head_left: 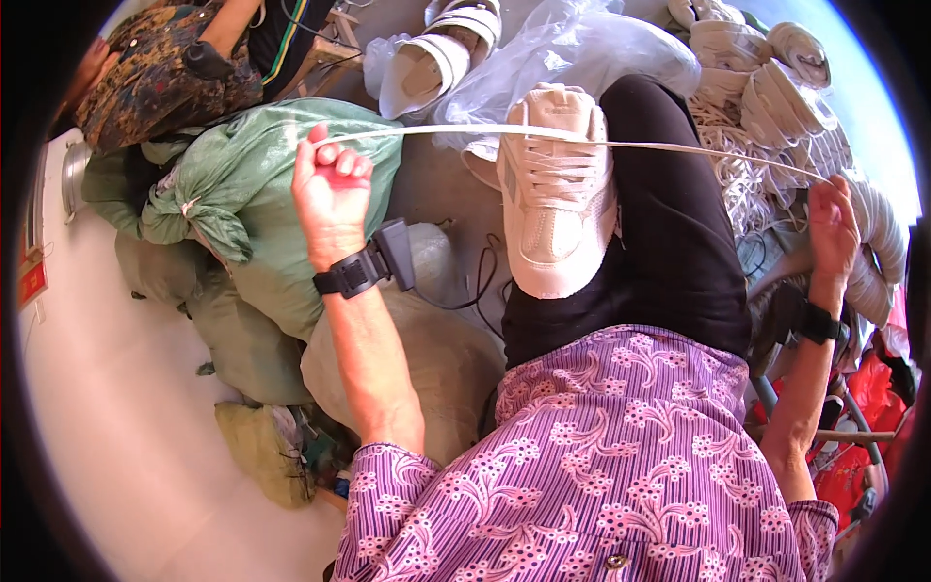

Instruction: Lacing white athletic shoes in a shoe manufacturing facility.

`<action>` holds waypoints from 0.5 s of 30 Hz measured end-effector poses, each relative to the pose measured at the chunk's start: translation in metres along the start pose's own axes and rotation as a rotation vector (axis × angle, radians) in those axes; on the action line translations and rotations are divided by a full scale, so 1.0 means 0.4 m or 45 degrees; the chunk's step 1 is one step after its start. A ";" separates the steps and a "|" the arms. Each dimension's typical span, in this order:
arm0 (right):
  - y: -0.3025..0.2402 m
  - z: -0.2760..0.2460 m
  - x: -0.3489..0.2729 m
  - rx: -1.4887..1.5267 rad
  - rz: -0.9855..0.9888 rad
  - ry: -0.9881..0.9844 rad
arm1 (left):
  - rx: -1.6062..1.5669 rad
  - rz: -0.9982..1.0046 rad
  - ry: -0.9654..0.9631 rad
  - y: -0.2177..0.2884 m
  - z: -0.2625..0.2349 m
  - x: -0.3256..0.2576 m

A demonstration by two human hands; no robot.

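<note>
A cream sneaker [558, 194] rests on my lap, toe pointing toward me, with its lace threaded across the tongue in several rows. A long flat white shoelace [456, 129] runs out to both sides above the shoe's upper eyelets, stretched nearly straight. At its left end my left hand [333, 179] is closed, the lace pinched between thumb and forefinger. Far out to the right, my right hand [832, 228] is closed on the lace's other end. Both hands are well apart from the shoe.
Green sacks [281, 194] are piled at the left by a pale wall. Clear plastic bags [572, 58] and more pale shoes [427, 73] lie ahead. At the right are a heap of loose white laces [747, 189] and stacked shoes [776, 97]. Another person's patterned clothing [165, 73] shows at upper left.
</note>
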State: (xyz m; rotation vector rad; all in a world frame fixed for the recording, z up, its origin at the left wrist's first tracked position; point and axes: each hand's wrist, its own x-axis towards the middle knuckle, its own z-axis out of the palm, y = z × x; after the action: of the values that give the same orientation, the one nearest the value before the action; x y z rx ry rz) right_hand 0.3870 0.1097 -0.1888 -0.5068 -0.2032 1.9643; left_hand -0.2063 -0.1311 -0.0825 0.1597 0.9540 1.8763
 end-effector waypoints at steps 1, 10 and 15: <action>0.029 0.033 0.000 -0.077 0.023 -0.059 | 0.014 0.006 0.029 0.007 -0.011 -0.003; 0.421 0.384 0.083 -2.283 -0.437 -0.727 | -0.139 0.111 0.536 0.034 -0.037 -0.017; 0.498 0.430 0.076 -2.628 -0.714 -1.148 | -0.358 0.148 0.416 0.050 -0.055 -0.043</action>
State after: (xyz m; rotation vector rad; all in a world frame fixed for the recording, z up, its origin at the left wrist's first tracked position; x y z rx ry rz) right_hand 0.1369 0.0640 -0.1144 -0.5638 -2.6354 0.6119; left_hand -0.2224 -0.1612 -0.0790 -0.2736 0.8981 2.1638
